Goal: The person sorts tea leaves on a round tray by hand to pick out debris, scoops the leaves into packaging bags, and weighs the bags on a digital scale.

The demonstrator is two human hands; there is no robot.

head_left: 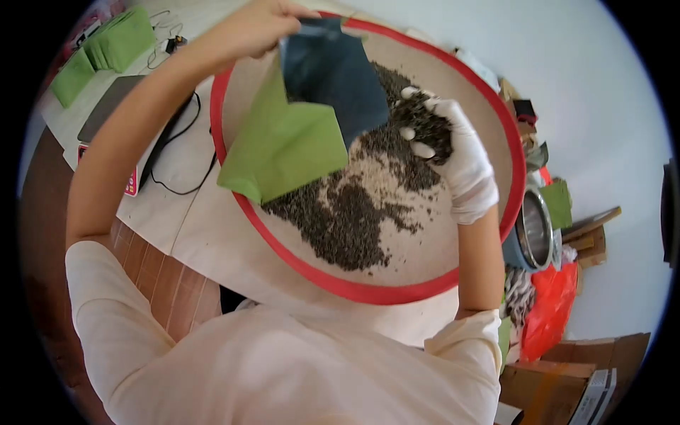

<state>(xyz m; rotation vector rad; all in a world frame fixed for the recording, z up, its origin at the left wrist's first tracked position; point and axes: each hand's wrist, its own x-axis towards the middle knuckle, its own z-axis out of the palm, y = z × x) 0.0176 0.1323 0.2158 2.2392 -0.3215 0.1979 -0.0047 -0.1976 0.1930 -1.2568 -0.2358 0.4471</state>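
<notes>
My bare left hand (268, 27) pinches the top edge of a green bag (297, 138) with a dark, shiny inner side (333, 74). The bag hangs tilted over a large round tray with a red rim (354, 287). Loose dark dried leaves, like tea (347, 227), lie spread across the tray's pale base. In a white glove, my right hand (460, 149) is cupped around a handful of these leaves (425, 124), just right of the bag's opening. Its fingertips curl up around the heap.
Left of the tray, a scale with a dark plate (110, 103) stands beside a black cable (185, 191). Folded green bags (120, 39) stand at the upper left. On the right are a metal bowl (538, 227), a red plastic bag (549, 308) and cardboard boxes (552, 393).
</notes>
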